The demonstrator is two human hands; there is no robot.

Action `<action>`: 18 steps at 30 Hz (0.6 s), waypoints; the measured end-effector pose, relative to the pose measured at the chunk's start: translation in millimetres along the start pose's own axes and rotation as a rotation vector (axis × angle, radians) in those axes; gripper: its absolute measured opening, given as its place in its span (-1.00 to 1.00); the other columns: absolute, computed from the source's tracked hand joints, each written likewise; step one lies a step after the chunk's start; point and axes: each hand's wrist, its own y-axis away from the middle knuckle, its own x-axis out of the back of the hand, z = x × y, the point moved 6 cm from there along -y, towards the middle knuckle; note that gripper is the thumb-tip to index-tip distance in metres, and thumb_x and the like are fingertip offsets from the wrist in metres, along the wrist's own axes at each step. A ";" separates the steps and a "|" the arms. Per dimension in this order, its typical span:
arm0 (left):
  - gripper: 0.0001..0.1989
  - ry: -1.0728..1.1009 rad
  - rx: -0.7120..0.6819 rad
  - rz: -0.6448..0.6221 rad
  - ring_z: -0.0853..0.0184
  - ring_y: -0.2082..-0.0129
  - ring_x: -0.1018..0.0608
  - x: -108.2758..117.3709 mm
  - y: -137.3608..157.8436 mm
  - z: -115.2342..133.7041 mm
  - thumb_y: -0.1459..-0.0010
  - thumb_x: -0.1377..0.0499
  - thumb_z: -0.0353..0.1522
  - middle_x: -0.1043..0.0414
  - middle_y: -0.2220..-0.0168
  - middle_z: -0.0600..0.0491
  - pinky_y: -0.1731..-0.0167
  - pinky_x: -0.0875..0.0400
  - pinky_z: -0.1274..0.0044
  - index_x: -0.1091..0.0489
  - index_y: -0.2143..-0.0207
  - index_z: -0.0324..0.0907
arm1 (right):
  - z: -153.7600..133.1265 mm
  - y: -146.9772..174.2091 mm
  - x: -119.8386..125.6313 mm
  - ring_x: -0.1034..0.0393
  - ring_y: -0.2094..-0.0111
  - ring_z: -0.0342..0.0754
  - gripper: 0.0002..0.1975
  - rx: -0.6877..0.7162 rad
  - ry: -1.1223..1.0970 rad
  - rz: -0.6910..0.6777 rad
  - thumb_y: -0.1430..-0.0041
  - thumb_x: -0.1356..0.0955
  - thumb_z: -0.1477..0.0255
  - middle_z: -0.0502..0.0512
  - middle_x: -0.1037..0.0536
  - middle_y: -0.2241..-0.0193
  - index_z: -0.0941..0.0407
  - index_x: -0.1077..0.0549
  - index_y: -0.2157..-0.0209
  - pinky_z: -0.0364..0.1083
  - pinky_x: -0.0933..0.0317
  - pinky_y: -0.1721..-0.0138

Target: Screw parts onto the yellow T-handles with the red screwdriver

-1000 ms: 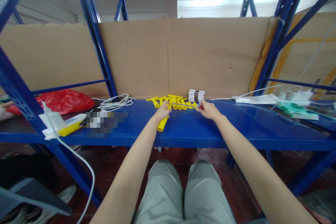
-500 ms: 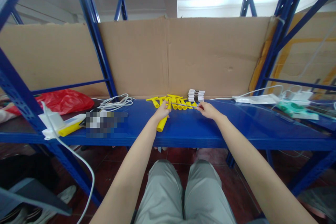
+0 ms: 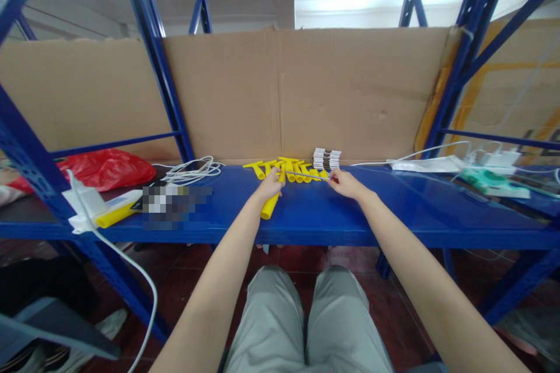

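My left hand (image 3: 269, 185) is closed round a yellow T-shaped tool (image 3: 270, 207), whose round, tube-like handle points down toward the shelf's front edge. From this tool's head a thin grey rod or strip (image 3: 306, 175) runs to the right. Its far end is pinched in the fingers of my right hand (image 3: 345, 183); what exactly the strip is cannot be made out. Behind it lies a row of several like yellow T-shaped tools (image 3: 290, 168), handles toward me. A stack of white bundles with dark bands (image 3: 326, 159) stands just beyond my right hand.
The blue metal shelf (image 3: 245, 233) is backed by cardboard (image 3: 350, 87). Leftward lie a coiled white cable (image 3: 196, 170), a red plastic bag (image 3: 107, 169), a white box (image 3: 86, 203) and a yellow tube (image 3: 115, 215). Rightward are a green-and-white packet (image 3: 494, 183) and white cables. Blue uprights (image 3: 160, 70) flank the bay.
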 end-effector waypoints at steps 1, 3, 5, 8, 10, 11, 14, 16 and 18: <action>-0.55 0.000 0.003 0.001 0.62 0.68 -0.34 0.2 0.7 0.6 -0.14 -0.03 -0.56 -0.28 -0.09 -0.16 0.70 -0.32 0.69 -0.08 -0.07 -0.15 | -0.5 -0.1 -0.2 -0.45 0.29 -0.02 -0.89 0.007 -0.003 -0.005 -0.17 -0.27 0.42 0.18 -0.56 0.28 0.11 -0.36 0.26 -0.12 -0.21 0.27; -0.54 0.002 0.009 -0.001 0.63 0.67 -0.33 0.6 2.5 2.2 -0.13 -0.03 -0.58 -0.29 -0.08 -0.16 0.69 -0.33 0.69 -0.08 -0.07 -0.15 | -0.7 -0.8 -0.5 -0.44 0.30 -0.03 -0.90 0.022 -0.011 -0.002 -0.16 -0.27 0.44 0.17 -0.57 0.28 0.11 -0.36 0.26 -0.13 -0.21 0.26; -0.54 0.004 0.009 -0.002 0.63 0.67 -0.33 1.0 4.0 3.4 -0.12 -0.03 -0.58 -0.29 -0.08 -0.17 0.68 -0.33 0.69 -0.08 -0.07 -0.16 | 0.6 -1.7 -0.3 -0.44 0.33 -0.05 -0.91 0.034 -0.018 0.017 -0.15 -0.28 0.44 0.14 -0.56 0.31 0.10 -0.37 0.27 -0.13 -0.21 0.28; -0.53 0.011 0.007 0.005 0.62 0.67 -0.34 1.3 4.4 3.3 -0.12 -0.03 -0.58 -0.25 -0.12 -0.20 0.68 -0.34 0.67 -0.09 -0.08 -0.15 | 3.0 -2.8 0.9 -0.41 0.36 -0.06 -0.91 0.050 -0.008 0.060 -0.13 -0.31 0.42 0.08 -0.55 0.36 0.08 -0.36 0.28 -0.14 -0.20 0.31; -0.52 0.018 0.003 0.011 0.61 0.67 -0.36 1.3 3.7 2.3 -0.12 -0.03 -0.57 -0.23 -0.14 -0.22 0.66 -0.35 0.65 -0.10 -0.09 -0.15 | 3.4 -3.0 1.6 -0.40 0.37 -0.06 -0.89 0.065 0.000 0.077 -0.12 -0.33 0.42 0.06 -0.54 0.37 0.07 -0.35 0.28 -0.13 -0.19 0.31; -0.51 0.023 0.001 0.014 0.60 0.66 -0.37 1.2 3.3 1.9 -0.11 -0.04 -0.57 -0.23 -0.14 -0.22 0.65 -0.36 0.65 -0.10 -0.10 -0.15 | 3.4 -2.9 2.0 -0.40 0.37 -0.06 -0.87 0.070 0.003 0.083 -0.11 -0.34 0.42 0.06 -0.54 0.36 0.07 -0.34 0.27 -0.13 -0.19 0.31; -0.51 0.033 -0.002 0.016 0.59 0.65 -0.39 0.9 2.2 1.2 -0.11 -0.05 -0.56 -0.22 -0.15 -0.24 0.64 -0.38 0.62 -0.11 -0.10 -0.15 | 3.1 -2.4 2.6 -0.39 0.35 -0.05 -0.83 0.061 0.021 0.088 -0.10 -0.35 0.42 0.07 -0.53 0.34 0.07 -0.33 0.24 -0.13 -0.18 0.31; -0.51 0.034 -0.004 0.017 0.58 0.66 -0.39 0.9 2.0 1.6 -0.10 -0.05 -0.56 -0.22 -0.16 -0.25 0.64 -0.38 0.62 -0.12 -0.10 -0.15 | 3.1 -2.3 2.3 -0.39 0.35 -0.05 -0.82 0.045 0.042 0.080 -0.10 -0.36 0.42 0.08 -0.52 0.33 0.08 -0.34 0.23 -0.12 -0.18 0.31; -0.51 0.033 -0.004 0.014 0.59 0.66 -0.38 0.9 2.5 2.4 -0.10 -0.05 -0.56 -0.21 -0.17 -0.25 0.65 -0.38 0.62 -0.12 -0.10 -0.15 | 2.4 -2.6 1.9 -0.40 0.32 -0.05 -0.84 0.041 0.073 0.073 -0.10 -0.36 0.43 0.11 -0.52 0.30 0.10 -0.36 0.24 -0.12 -0.19 0.28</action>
